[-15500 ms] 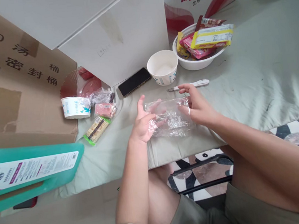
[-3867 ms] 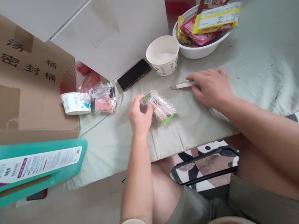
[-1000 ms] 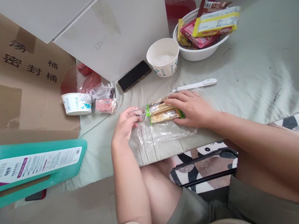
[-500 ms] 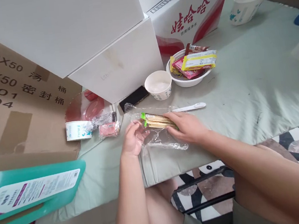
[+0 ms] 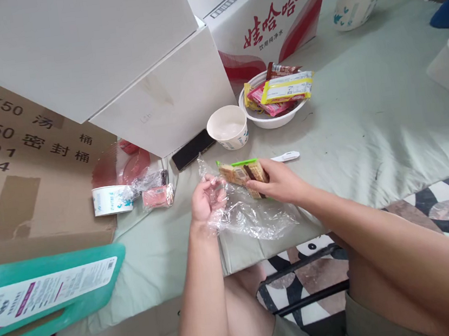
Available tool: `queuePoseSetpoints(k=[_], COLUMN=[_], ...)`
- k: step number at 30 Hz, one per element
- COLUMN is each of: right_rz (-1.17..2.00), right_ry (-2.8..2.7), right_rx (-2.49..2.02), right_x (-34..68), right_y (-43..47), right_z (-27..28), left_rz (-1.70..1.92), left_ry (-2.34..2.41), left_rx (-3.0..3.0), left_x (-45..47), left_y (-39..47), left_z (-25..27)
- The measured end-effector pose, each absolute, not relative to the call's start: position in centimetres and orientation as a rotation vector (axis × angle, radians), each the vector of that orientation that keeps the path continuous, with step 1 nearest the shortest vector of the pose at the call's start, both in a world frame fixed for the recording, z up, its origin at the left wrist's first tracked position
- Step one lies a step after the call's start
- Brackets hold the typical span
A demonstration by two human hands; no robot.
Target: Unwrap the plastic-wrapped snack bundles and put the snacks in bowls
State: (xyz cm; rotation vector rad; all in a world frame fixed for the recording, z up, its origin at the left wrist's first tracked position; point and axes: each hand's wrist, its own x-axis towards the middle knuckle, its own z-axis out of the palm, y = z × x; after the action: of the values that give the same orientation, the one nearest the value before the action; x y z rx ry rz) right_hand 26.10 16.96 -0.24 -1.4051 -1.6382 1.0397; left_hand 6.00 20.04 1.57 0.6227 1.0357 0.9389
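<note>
My right hand (image 5: 281, 180) is closed on packs of crackers (image 5: 245, 173) with green wrapper edges and a dark band, tilted so their broad face shows. My left hand (image 5: 209, 197) has its fingers curled in a crumpled clear plastic bag (image 5: 255, 221), left of the crackers. The bag's loose film spreads over the cloth under both hands. Behind the right hand lies a white plastic utensil (image 5: 286, 156), partly hidden by that hand. An empty-looking paper cup (image 5: 228, 128) stands just beyond the crackers.
A white bowl (image 5: 276, 121) holds several snack packets (image 5: 286, 88). Beside the cup lies a black phone (image 5: 193, 150). White boxes (image 5: 151, 100) stand behind; at left are another paper cup (image 5: 111, 200), a pink packet (image 5: 157, 197) and a green container (image 5: 81, 300).
My right hand has turned the cracker packs from their edge to their broad face. My left hand has shifted slightly, with the bag spread lower beneath the packs.
</note>
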Motion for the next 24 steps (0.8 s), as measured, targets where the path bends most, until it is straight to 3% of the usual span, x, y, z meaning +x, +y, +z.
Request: queuePoseSetpoints(k=[7,12,15,18,24], right_rz=[1.005,1.011,1.220,1.430,1.510], right_ry=[-1.759,-1.523,-1.166,-0.886,-1.238], right_rx=[-1.568,-1.522,-1.343,-1.025,-0.953], right_x=[25.3,25.0,24.3,23.2,22.1], right_y=[16.6,16.6,16.6,16.4,15.8], right_z=[-0.2,-0.2,-0.3,-0.4,-1.0], left_rz=[0.689,1.022,1.225,1.189,1.078], left_ry=[1.017,1.218,1.314,1.308,1.201], left_rx=[0.792,0.653,0.557,0.635,0.938], left_x=[6.5,5.5,5.1,5.3,5.9], left_y=[19.4,20.0,20.1,19.5,18.6], left_z=[0.6,1.0,1.0,1.0,0.7])
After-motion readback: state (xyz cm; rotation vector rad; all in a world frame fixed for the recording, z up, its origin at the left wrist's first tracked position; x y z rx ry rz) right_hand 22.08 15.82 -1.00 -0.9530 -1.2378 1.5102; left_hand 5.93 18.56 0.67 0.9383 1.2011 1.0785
